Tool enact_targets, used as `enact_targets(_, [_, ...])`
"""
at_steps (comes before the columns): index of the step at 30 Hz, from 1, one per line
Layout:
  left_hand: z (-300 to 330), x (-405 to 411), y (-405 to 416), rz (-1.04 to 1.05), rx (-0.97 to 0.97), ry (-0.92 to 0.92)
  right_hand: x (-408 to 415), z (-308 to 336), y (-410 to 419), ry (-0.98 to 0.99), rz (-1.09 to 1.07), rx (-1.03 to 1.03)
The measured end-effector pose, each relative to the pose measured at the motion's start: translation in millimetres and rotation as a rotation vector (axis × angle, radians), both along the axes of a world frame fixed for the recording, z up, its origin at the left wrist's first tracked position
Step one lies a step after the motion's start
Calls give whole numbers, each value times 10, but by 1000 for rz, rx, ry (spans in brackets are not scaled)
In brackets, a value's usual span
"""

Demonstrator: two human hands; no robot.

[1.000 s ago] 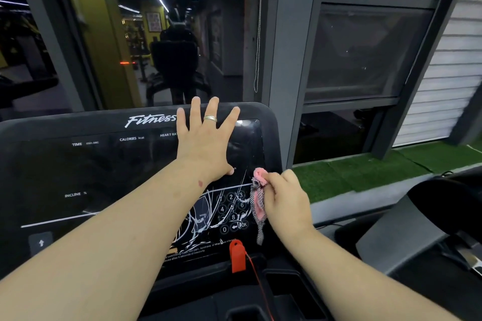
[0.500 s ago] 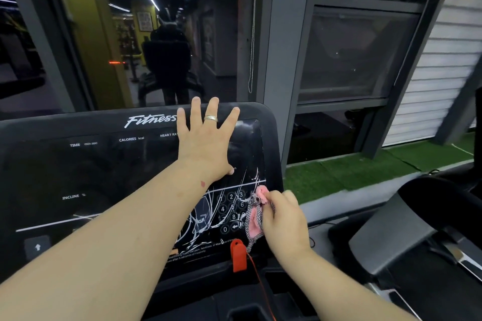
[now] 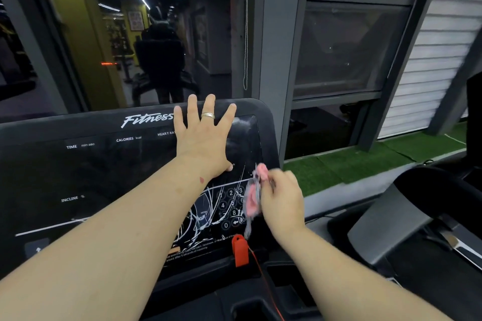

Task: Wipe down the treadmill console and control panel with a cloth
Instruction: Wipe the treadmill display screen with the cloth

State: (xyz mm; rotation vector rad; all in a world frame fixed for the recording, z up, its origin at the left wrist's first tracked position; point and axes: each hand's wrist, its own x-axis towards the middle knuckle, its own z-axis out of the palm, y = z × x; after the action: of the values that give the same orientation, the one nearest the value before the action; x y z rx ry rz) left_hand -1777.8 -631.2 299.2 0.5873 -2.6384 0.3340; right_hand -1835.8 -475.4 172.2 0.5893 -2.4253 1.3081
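Left hand flat on the console, right hand gripping the cloth, wiping the keypad; guessing the cracked bit needs gentle strokes next.

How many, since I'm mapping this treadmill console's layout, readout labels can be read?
4: TIME at upper left, CALORIES to its right, HEART RATE partly cut off by the left hand, and INCLINE at lower left. Others may be hidden.
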Motion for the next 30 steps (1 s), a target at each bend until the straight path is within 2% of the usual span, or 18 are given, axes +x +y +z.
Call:
enact_targets(2, [2, 11, -5, 0, -8, -2, -38, 105, -102, -22, -37, -61])
enact_targets(8, [18, 16, 3, 0, -6, -17, 347, -273, -11, -121, -50, -78])
enact_targets(14, [13, 20, 3, -1, -28, -11, -56, 173, -178, 82, -66, -22])
enact_targets(19, [18, 45, -32, -26, -34, -14, 221, -164, 95, 232, 180, 202])
enact_targets(22, [56, 80, -83, -56, -35, -38, -149, 175, 2, 264, 68, 237])
enact_targets(25, [97, 146, -181, -96, -63, -44, -190, 323, -97, 279, -7, 145])
enact_targets(30, [163, 332, -422, -98, -52, -13, 127, -6, 19, 330, 218, 227])
